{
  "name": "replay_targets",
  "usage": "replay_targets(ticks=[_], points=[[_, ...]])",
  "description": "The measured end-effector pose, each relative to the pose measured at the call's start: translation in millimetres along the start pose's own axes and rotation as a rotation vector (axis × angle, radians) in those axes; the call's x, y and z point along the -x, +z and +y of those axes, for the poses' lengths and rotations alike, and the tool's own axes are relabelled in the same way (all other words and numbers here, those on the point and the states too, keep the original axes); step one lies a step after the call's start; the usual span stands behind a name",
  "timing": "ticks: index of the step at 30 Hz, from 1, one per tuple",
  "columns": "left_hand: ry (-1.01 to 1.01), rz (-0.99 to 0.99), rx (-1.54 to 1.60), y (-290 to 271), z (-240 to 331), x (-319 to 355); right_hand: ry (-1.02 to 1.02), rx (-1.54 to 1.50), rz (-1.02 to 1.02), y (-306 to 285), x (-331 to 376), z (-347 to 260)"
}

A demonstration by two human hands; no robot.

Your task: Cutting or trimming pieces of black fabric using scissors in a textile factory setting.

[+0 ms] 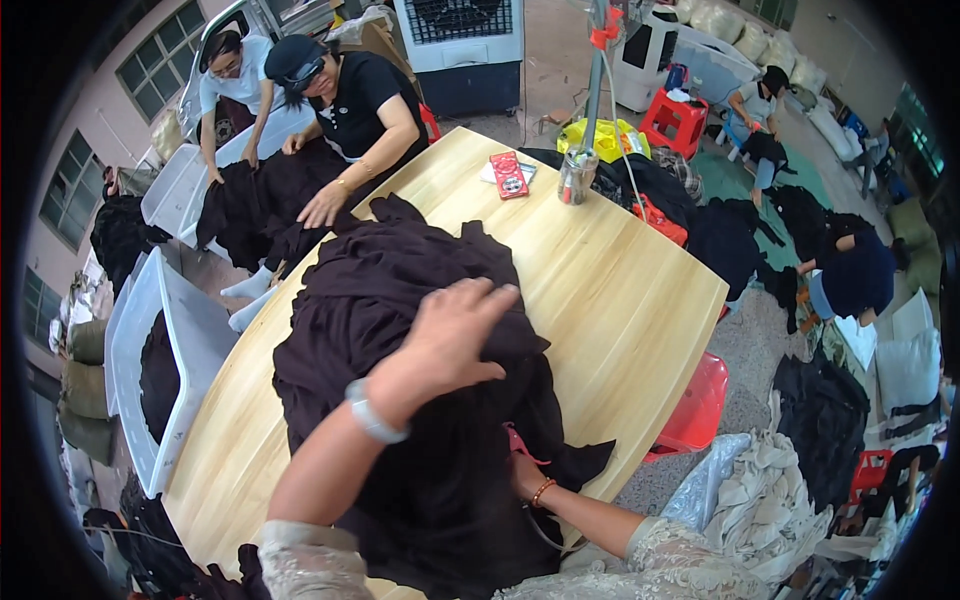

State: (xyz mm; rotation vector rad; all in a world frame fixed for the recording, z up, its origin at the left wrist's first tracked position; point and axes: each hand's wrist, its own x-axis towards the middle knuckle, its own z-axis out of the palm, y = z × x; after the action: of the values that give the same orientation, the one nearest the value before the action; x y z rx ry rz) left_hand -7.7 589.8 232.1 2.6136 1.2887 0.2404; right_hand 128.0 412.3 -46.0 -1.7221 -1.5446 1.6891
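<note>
A large heap of dark, nearly black cloth garments (400,262) lies across the wooden table in front of me. Over its middle is my left hand (450,335), fingers stretched out and thumb apart, holding nothing; whether the palm touches the cloth I cannot tell. My right hand (526,477) is lower, at the right side of the heap, with its fingers closed. A small pink thing (514,440) sticks up from that hand; its kind is not clear, and dark cloth hides part of it.
On the wooden table (640,300) stand a red box (509,175) and a clear jar (576,176) of small tools. Two co-workers handle dark cloth at the far left. A white plastic bin (205,310) stands left, a red stool (695,410) right.
</note>
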Motion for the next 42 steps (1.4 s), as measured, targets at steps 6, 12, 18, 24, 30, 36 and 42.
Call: replay_targets(ticks=[6, 12, 18, 24, 30, 36, 42], points=[[0.129, -0.105, -0.399, 128.5, -32.9, -80.3, 0.089, -0.105, -0.136, -64.7, 40.2, -50.8], [-0.182, 0.09, 0.592, 42.4, -22.9, -45.5, 0.104, -0.223, -0.265, -77.6, 42.0, -15.0], [-0.08, 0.53, 0.62, -60.2, 2.1, 92.8, -0.041, -0.306, -0.172, -118.7, 55.1, 13.1], [-0.145, 0.276, 0.768, -60.4, 117.6, 198.7, 0.003, -0.187, 0.082, -182.3, 75.0, 1.7], [-0.201, 0.038, 0.827, 3.8, 151.7, 267.5, 0.062, -0.14, 0.064, -198.0, 55.5, -7.6], [-0.675, -0.239, 0.956, 19.7, 123.8, 321.6, -0.001, -0.072, 0.093, -207.2, -8.9, -61.8], [-1.26, 0.716, 1.119, 3.1, 11.0, 260.7, 0.135, -0.101, 0.044, -231.8, -92.5, -101.4]])
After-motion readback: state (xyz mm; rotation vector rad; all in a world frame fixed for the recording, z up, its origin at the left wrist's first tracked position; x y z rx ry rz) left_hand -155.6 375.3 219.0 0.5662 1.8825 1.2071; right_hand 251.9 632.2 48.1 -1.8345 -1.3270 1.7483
